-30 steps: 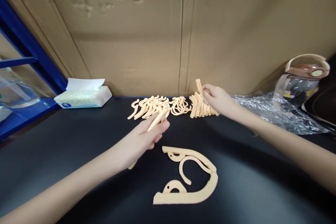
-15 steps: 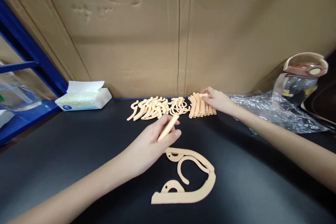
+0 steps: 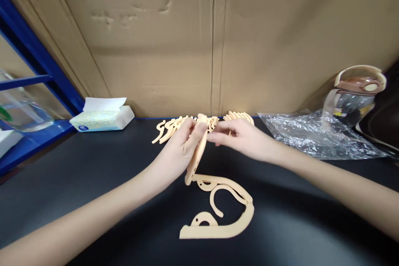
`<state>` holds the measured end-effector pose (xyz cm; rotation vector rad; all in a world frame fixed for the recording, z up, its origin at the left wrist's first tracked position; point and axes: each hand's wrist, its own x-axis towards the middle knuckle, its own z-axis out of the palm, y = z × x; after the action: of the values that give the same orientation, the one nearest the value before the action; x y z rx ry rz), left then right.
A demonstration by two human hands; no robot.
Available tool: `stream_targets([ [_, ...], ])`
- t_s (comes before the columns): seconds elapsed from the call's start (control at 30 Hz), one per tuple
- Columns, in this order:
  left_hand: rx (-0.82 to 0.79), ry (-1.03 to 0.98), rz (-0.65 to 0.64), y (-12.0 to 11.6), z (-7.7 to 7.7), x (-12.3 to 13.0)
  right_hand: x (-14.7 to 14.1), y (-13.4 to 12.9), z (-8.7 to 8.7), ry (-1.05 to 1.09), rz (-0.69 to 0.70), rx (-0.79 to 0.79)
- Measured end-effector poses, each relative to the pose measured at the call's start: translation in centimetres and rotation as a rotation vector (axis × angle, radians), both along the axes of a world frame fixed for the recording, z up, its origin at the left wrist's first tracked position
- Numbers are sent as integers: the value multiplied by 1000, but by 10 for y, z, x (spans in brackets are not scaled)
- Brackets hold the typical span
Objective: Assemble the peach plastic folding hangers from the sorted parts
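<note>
My left hand (image 3: 183, 143) is closed around a cream plastic folding-hanger arm (image 3: 197, 158), which slants with its lower end toward me. Close against its upper part, my right hand (image 3: 238, 135) has its fingers bent together; what they grip is mostly hidden. Below both hands, a cream folding hanger (image 3: 235, 230) lies unfolded on the black table, its curved hook (image 3: 215, 203) turned inward. Behind my hands are a pile of loose cream hanger parts (image 3: 160, 133) and a row of similar arms (image 3: 241, 116), both partly covered.
A tissue pack (image 3: 101, 118) stands at the back left beside a blue metal frame (image 3: 62, 95). Crumpled clear plastic (image 3: 311, 135) lies at the right, near a drinking bottle (image 3: 355, 99) with a brown lid. A cardboard wall (image 3: 156, 58) closes off the back.
My right hand has come from the row of arms toward the middle, next to my left hand. The left hand has turned and lifted slightly, and the piece in it now stands steeper.
</note>
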<state>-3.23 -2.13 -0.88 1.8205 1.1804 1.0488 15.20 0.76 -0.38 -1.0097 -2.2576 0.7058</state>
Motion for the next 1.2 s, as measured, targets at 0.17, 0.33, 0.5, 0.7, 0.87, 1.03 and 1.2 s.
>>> stream_targets([
  [0.17,-53,-219,81,15,13,10,-4,-17,10,229,34,-31],
  [0.33,-145,-351,21,17,18,18,4,-9,13,236,-73,-37],
  [0.5,-93,-283,24,17,22,21,11,2,14,230,-117,-7],
  [0.7,97,-22,43,24,22,7,31,20,26,173,-231,164],
  [0.87,64,48,-79,25,15,12,32,19,16,-316,-393,775],
  [1.03,309,243,61,33,3,22,26,21,6,-502,-390,642],
  [1.2,337,336,60,62,-6,27,34,36,13,85,-261,-173],
])
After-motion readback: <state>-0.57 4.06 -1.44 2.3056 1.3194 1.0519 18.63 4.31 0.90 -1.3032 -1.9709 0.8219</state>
